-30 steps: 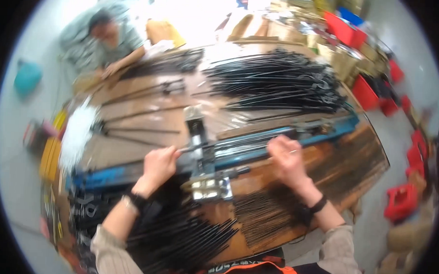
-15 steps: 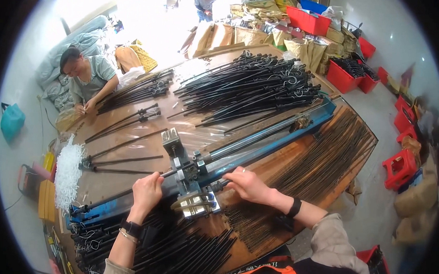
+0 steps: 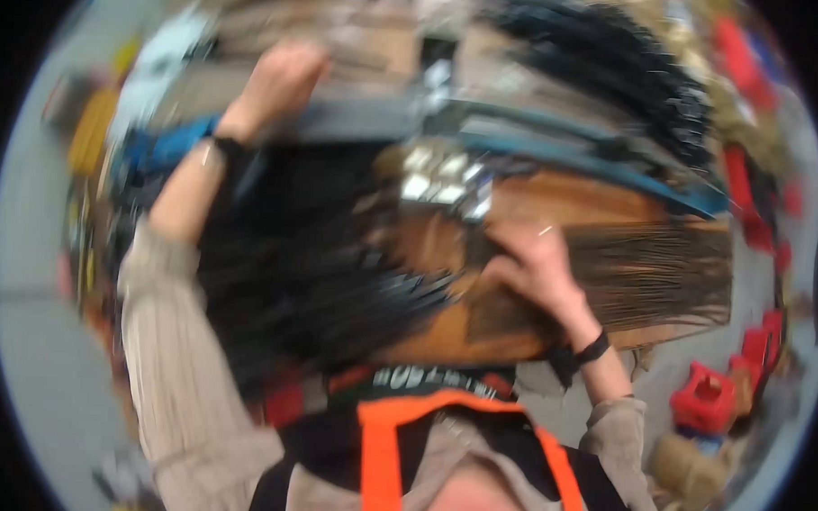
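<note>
The whole view is smeared by motion. My left hand (image 3: pixel 287 78) is curled like a fist beyond the near black rods, over the left part of the blue and grey bench rail (image 3: pixel 602 156). Whether a rod is in it does not show. Lower and to the right, my right hand (image 3: pixel 537 263) has thumb and fingers apart above the left end of a bed of thin brown rods (image 3: pixel 651 277). Between the hands stands the machine's shiny metal block (image 3: pixel 434 186). A heap of black rods (image 3: pixel 328 262) covers the near left of the table.
More black rods (image 3: pixel 622 74) lie beyond the rail at the far right. White pieces (image 3: pixel 159 67) are piled at the far left. A yellow box (image 3: pixel 91 136) stands beside them. A red stool (image 3: pixel 703 396) is on the floor at the right.
My head has tilted down, shifting the scene upward. My right hand has left the rod at the machine for the thin rods. My left hand has moved away from the metal block.
</note>
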A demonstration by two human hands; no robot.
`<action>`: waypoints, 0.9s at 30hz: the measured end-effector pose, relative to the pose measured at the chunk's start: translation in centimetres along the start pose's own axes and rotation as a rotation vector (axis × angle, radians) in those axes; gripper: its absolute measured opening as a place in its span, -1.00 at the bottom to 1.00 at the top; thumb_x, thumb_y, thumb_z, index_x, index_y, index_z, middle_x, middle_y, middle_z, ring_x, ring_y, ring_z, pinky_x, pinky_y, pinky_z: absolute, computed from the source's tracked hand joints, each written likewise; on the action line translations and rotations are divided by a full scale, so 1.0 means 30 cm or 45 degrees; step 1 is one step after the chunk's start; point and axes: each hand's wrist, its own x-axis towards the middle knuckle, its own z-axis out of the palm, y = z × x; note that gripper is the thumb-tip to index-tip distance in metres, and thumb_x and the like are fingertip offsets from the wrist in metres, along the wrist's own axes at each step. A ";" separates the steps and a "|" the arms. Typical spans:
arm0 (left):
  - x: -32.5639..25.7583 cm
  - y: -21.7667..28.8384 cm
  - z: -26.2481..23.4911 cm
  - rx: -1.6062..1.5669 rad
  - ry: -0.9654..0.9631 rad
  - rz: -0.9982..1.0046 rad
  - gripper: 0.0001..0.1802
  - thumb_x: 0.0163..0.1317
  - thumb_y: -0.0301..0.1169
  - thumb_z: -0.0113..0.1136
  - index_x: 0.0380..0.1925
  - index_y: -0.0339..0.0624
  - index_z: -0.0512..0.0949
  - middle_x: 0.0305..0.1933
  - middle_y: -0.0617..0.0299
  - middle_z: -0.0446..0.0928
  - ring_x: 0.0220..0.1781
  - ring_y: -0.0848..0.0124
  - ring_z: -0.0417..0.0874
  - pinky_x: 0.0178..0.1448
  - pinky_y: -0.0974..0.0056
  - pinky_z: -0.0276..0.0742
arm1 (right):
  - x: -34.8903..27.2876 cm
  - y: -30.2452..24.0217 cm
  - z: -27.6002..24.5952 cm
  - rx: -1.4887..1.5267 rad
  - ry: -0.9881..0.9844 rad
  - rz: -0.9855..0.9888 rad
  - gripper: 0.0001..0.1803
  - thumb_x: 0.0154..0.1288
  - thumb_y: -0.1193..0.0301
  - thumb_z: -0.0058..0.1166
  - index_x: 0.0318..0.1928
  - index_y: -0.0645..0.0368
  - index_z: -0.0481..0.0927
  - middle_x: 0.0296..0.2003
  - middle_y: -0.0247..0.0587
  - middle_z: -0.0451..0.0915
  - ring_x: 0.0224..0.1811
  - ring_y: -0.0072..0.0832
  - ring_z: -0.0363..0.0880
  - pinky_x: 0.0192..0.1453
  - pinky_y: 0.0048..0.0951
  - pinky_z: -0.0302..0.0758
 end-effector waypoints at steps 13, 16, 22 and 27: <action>-0.320 0.610 -0.369 -0.341 -0.839 -0.534 -0.79 0.21 -0.23 0.27 -0.38 -0.13 0.55 -0.36 0.15 0.56 -0.25 0.17 0.62 -0.14 0.12 0.55 | 0.096 -0.071 0.082 0.210 0.205 0.123 -0.82 0.22 0.52 0.24 -0.40 0.29 0.47 -0.49 -0.07 0.42 -0.38 -0.14 0.39 -0.27 -0.27 0.36; -0.346 0.636 -0.314 -0.390 -0.820 -0.626 -0.83 0.23 -0.29 0.23 -0.32 -0.14 0.55 -0.27 0.08 0.55 -0.24 0.12 0.62 -0.14 0.11 0.56 | 0.044 -0.055 0.090 0.163 0.104 0.073 -0.83 0.27 0.49 0.20 -0.39 0.29 0.48 -0.51 -0.09 0.42 -0.43 -0.22 0.38 -0.32 -0.31 0.34; -0.311 0.615 -0.369 -0.584 -0.641 -0.595 -0.88 0.23 -0.34 0.17 -0.32 -0.12 0.49 -0.27 0.02 0.48 -0.32 0.06 0.58 -0.29 0.03 0.55 | 0.061 -0.131 0.036 0.481 -0.061 0.267 -0.86 0.31 0.49 0.15 -0.18 0.31 0.62 -0.41 -0.09 0.61 -0.43 -0.39 0.52 -0.27 -0.39 0.46; -0.113 0.705 -0.341 -0.773 -0.686 -0.463 -0.85 0.26 -0.32 0.10 -0.25 -0.11 0.52 -0.28 0.00 0.49 -0.29 0.02 0.62 -0.29 -0.02 0.57 | 0.068 -0.142 0.003 0.528 -0.078 0.332 -0.79 0.31 0.50 0.12 -0.08 0.28 0.68 -0.33 -0.08 0.69 -0.35 -0.45 0.60 -0.17 -0.45 0.52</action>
